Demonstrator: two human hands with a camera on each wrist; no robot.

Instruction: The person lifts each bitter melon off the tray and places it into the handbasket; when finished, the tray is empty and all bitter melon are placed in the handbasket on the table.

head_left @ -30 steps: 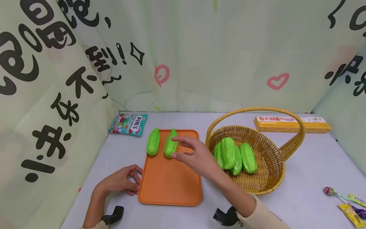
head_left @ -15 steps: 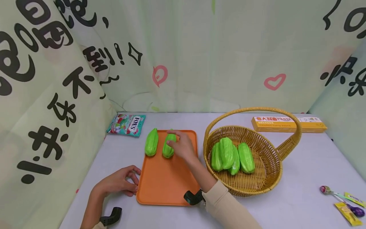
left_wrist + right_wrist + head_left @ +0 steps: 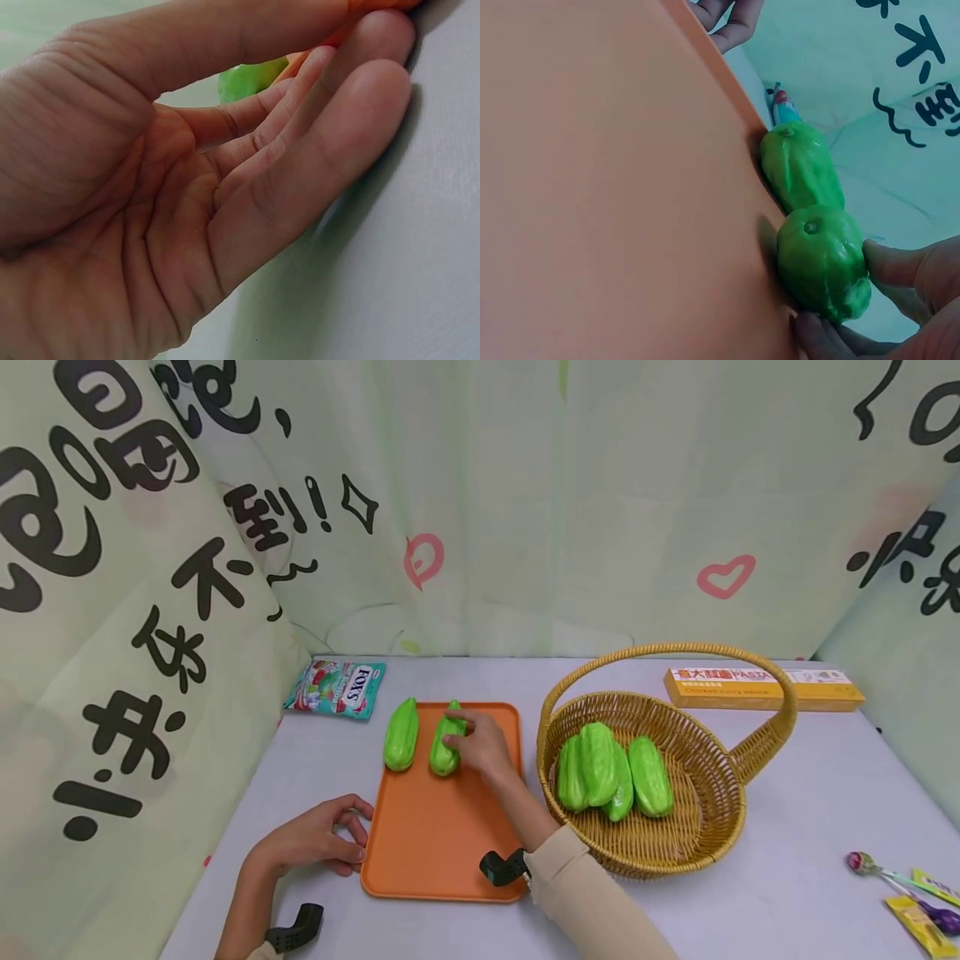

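Note:
An orange tray (image 3: 442, 835) lies on the table, with two ridged green vegetables at its far end. One green vegetable (image 3: 401, 734) lies over the tray's far left corner. My right hand (image 3: 483, 745) pinches the other green vegetable (image 3: 444, 747) beside it, thumb on one side and fingers on the other, as the right wrist view shows. That vegetable still lies on the tray. At the tray's left edge rests my left hand (image 3: 318, 835), its fingers loosely bent and the fingertips touching or very close to the rim. In the left wrist view its palm (image 3: 172, 195) holds nothing.
Right of the tray stands a wicker basket (image 3: 697, 852) with a tall handle, holding several more green vegetables (image 3: 600, 764). A candy bag (image 3: 337, 687) lies at the back left, a pasta box (image 3: 750, 689) at the back right. Lollipops (image 3: 862, 862) lie near the right edge.
My right hand has moved in over the tray to the right-hand green vegetable and closed its fingers around it. My left hand stays at the tray's edge.

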